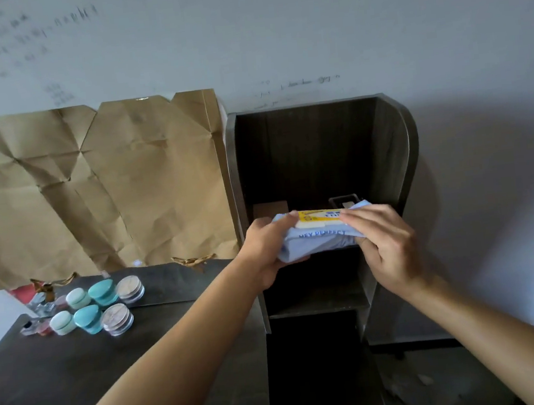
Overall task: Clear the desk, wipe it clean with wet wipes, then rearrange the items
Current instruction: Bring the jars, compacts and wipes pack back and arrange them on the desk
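Both hands [387,243] hold blue wipes pk [314,237].

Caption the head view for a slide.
Both hands, left and right, hold a wet-wipes pack before a dark shelf.

This is looking like a room in a home: a dark wooden desk [181,344] is standing against a scribbled-on pale wall [307,28]. Small teal-lidded cosmetic jars [96,307] are sitting at the desk's far left, creased brown paper [94,186] is leaning behind it, and a dark wooden shelf unit [316,155] is rising at its right end.
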{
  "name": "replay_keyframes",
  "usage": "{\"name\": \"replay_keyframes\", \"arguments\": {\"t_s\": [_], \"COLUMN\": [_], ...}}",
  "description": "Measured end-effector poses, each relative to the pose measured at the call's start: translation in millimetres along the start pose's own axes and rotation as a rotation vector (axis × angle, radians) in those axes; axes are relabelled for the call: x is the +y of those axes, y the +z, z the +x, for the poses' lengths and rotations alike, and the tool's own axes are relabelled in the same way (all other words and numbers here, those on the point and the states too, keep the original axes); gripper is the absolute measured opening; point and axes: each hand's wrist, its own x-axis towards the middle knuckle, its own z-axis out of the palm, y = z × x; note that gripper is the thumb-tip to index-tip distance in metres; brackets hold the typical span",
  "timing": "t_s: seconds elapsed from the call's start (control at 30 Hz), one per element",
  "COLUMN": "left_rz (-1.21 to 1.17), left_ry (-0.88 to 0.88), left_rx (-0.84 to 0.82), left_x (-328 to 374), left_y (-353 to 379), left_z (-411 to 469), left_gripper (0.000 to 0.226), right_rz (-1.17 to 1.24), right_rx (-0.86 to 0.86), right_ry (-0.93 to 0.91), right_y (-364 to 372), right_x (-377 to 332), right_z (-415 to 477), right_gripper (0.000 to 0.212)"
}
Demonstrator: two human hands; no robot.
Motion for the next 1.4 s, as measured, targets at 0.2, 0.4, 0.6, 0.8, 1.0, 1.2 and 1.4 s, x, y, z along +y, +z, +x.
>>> {"name": "replay_keyframes", "arguments": {"t_s": [0.2, 0.4, 0.6, 0.8, 1.0, 1.2, 1.4], "left_rz": [-0.183, -0.125, -0.149, -0.169, -0.304, -0.379, -0.419], "left_ry": [0.057, 0.119, -0.003, -0.160, -0.231, -0.228, -0.208], "left_rx": [0.164, 0.329, 0.506, 0.613, 0.727, 0.862, 0.961], "left_x": [-64.1, -101.2, -135.5, -148.4, -154.2, -140.2, -123.6], "left_y": [-53.1, -132.1, -218.5, -311.4, -435.3, -575.0, -680.6], "left_z": [-43.9, -73.1, -93.6, -115.0, -123.7, -110.5, -79.6], "left_gripper": [0.059, 0.059, 0.089, 0.049, 0.051, 0.051, 0.054], "right_rz": [0.256, 0.732, 0.729, 0.680, 0.655, 0.651, 0.458], "right_rx": [-0.161, -0.447, -0.641, -0.905, -1.089, -1.182, -1.211], "right_ry": [0.115, 0.911, 1.109, 0.945, 0.796, 0.761, 0.735], "right_y": [9.2, 68.1, 155.7, 238.8, 350.6, 477.0, 574.4], "right_x": [-35.5, -90.3, -143.6, -214.9, -296.0, -374.9, -415.1], "right_z": [-52.5, -88.0, -84.2, -87.5, -79.0, -52.1, -32.2], "right_gripper": [0.036, 0.064, 0.070, 0.063, 0.062, 0.062, 0.055]}}
